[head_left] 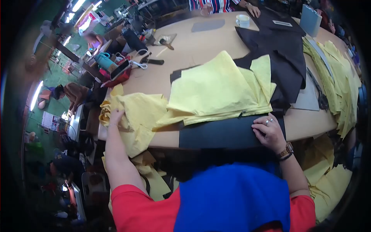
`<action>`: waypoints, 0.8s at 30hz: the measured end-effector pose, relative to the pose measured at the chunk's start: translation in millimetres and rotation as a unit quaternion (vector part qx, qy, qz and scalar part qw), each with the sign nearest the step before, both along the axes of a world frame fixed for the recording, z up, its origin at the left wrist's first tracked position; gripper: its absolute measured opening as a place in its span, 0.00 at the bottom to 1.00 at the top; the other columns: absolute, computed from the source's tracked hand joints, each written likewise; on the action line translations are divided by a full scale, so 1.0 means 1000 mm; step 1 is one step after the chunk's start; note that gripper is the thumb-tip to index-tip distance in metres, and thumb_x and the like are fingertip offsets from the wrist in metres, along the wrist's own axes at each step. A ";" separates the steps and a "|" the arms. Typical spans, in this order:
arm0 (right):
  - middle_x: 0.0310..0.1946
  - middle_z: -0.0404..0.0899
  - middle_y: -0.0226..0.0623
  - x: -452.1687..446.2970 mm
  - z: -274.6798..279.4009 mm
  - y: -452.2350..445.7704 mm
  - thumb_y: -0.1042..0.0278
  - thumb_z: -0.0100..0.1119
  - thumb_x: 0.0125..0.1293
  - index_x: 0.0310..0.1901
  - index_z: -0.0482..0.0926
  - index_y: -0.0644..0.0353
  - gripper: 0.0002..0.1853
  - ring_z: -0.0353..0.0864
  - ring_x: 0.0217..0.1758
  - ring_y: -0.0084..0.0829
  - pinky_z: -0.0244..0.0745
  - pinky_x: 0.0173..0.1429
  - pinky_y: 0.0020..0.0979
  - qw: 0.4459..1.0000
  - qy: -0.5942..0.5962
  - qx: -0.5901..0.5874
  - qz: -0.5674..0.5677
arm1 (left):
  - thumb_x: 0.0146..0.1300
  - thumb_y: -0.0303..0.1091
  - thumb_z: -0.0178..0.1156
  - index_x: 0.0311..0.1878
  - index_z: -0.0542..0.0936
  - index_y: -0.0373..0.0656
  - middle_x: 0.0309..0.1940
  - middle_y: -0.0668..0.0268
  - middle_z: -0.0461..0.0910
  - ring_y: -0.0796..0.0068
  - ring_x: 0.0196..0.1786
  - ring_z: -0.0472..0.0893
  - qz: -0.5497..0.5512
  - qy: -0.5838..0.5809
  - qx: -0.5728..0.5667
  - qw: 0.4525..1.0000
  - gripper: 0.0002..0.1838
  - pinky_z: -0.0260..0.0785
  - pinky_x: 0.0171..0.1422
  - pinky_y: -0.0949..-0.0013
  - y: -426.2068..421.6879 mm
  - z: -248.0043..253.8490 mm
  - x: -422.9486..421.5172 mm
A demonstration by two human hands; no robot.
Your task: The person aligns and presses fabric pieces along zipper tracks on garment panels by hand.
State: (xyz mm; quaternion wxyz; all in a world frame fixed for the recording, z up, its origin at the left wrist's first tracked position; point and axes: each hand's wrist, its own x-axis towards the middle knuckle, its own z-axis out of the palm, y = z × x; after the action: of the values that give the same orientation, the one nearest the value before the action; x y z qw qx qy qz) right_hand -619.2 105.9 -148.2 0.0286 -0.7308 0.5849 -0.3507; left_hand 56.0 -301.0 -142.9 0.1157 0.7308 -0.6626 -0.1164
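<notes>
At the table's left side, my left hand (117, 116) is closed on a crumpled piece of yellow fabric (145, 110); its fingertips are partly hidden in the folds. My right hand (269, 131), with rings and a wristwatch, rests with fingers apart and slightly bent on a black sheet (216, 133) along the near edge. Its fingertips lie close to the lower right corner of a stack of yellow fabric pieces (216, 89), which covers part of the black sheet. Dark brown fabric (280, 65) spreads behind and to the right of that stack.
Large scissors (317, 89) lie at the right, beside a hanging pile of yellow fabric (340, 77). A white cup (242, 21) stands near the far edge, where another person's hands (253, 10) rest. A phone (120, 71) and white-handled scissors (139, 65) are at the left.
</notes>
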 end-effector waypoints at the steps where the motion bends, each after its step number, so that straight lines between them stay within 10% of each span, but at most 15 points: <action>1: 0.44 0.86 0.32 -0.001 0.001 0.000 0.72 0.72 0.59 0.39 0.86 0.55 0.07 0.85 0.52 0.35 0.69 0.71 0.48 1.000 0.004 -0.004 0.005 | 0.60 0.56 0.67 0.48 0.87 0.35 0.40 0.50 0.88 0.58 0.44 0.88 -0.009 -0.004 -0.021 1.000 0.29 0.78 0.51 0.57 -0.001 0.007 0.005; 5: 0.45 0.86 0.32 -0.001 0.001 -0.001 0.73 0.72 0.60 0.40 0.86 0.55 0.07 0.85 0.52 0.35 0.71 0.70 0.47 1.000 0.025 -0.007 0.001 | 0.66 0.53 0.68 0.33 0.85 0.34 0.26 0.52 0.84 0.61 0.27 0.82 -0.103 -0.094 -0.091 0.986 0.25 0.73 0.39 0.57 0.012 0.063 -0.009; 9: 0.44 0.86 0.32 -0.002 -0.001 -0.004 0.73 0.72 0.60 0.39 0.86 0.56 0.06 0.84 0.51 0.35 0.73 0.67 0.43 1.000 0.006 -0.008 0.007 | 0.67 0.43 0.69 0.47 0.89 0.35 0.34 0.57 0.90 0.72 0.37 0.87 -0.097 -0.125 -0.023 0.987 0.18 0.78 0.48 0.64 -0.002 0.120 -0.019; 12: 0.44 0.86 0.32 -0.002 -0.001 -0.004 0.74 0.72 0.60 0.39 0.86 0.57 0.06 0.84 0.50 0.36 0.74 0.66 0.42 1.000 -0.001 -0.004 0.008 | 0.76 0.34 0.63 0.70 0.78 0.40 0.61 0.63 0.84 0.77 0.55 0.83 -0.178 0.220 -0.011 0.959 0.23 0.74 0.64 0.69 -0.009 0.163 -0.037; 14: 0.43 0.86 0.32 -0.002 0.000 -0.005 0.73 0.71 0.61 0.39 0.86 0.56 0.05 0.84 0.49 0.36 0.74 0.64 0.41 1.000 0.000 -0.007 0.009 | 0.79 0.36 0.60 0.71 0.76 0.44 0.56 0.71 0.85 0.81 0.55 0.83 -0.110 0.426 -0.070 0.895 0.22 0.77 0.58 0.71 -0.021 0.192 -0.047; 18: 0.44 0.86 0.31 -0.002 0.000 -0.005 0.70 0.71 0.62 0.41 0.86 0.54 0.07 0.84 0.49 0.35 0.74 0.62 0.40 1.000 0.024 -0.003 0.002 | 0.79 0.38 0.58 0.63 0.82 0.46 0.55 0.65 0.85 0.73 0.53 0.86 -0.144 0.226 -0.043 0.962 0.15 0.81 0.57 0.68 -0.055 0.205 -0.052; 24: 0.42 0.84 0.32 0.011 0.012 -0.035 0.64 0.72 0.64 0.53 0.85 0.51 0.16 0.83 0.49 0.37 0.74 0.57 0.39 0.996 0.086 0.003 0.025 | 0.79 0.31 0.55 0.61 0.80 0.39 0.57 0.53 0.84 0.62 0.59 0.85 -0.056 0.420 -0.286 0.859 0.13 0.80 0.66 0.54 -0.093 0.275 -0.022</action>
State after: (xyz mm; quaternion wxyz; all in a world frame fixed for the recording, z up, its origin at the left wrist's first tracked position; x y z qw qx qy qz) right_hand -608.4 70.8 -136.0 -0.0105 -0.7727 0.5677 -0.2839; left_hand 34.4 -394.3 132.0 0.5802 0.5090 -0.5952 -0.2236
